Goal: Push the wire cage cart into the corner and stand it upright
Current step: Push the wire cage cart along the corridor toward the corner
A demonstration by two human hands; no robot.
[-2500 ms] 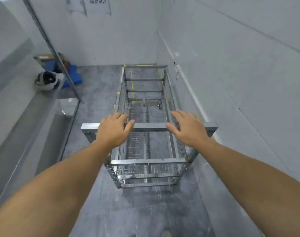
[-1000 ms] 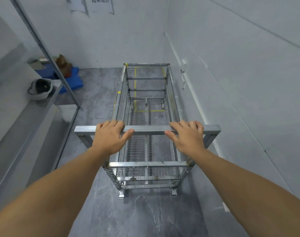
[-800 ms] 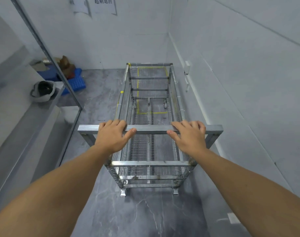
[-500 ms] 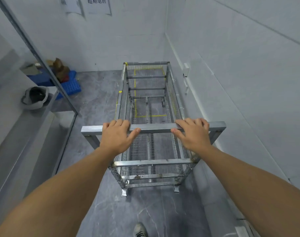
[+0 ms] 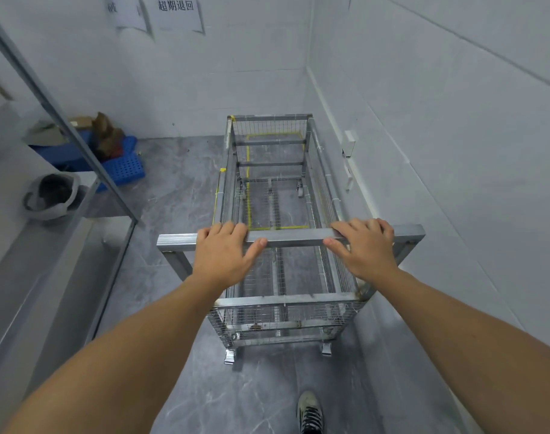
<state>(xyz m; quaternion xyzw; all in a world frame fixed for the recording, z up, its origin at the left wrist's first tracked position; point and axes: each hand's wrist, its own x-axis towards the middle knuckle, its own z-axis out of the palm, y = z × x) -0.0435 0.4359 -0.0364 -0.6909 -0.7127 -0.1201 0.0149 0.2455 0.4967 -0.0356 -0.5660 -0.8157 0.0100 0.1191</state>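
A long metal wire cage cart [image 5: 283,303] stands on its wheels on the grey floor, running lengthwise toward the far right corner, close beside the right wall. Its far end [image 5: 269,118] is near the back wall. My left hand [image 5: 225,253] grips the square handle bar [image 5: 294,238] left of its middle. My right hand [image 5: 362,247] grips the same bar to the right. Yellow tape lines [image 5: 278,227] on the floor show through the mesh.
A blue plastic crate [image 5: 123,166] with brown items sits in the back left corner. A helmet [image 5: 51,195] lies on a grey ledge at left, behind a slanted metal rail [image 5: 79,137]. White wall fittings [image 5: 348,144] stick out beside the cart. My shoe [image 5: 309,411] shows below.
The cart has rolled forward toward the back wall and I have stepped after it; my shoe has come into view. Both hands stayed on the handle bar.
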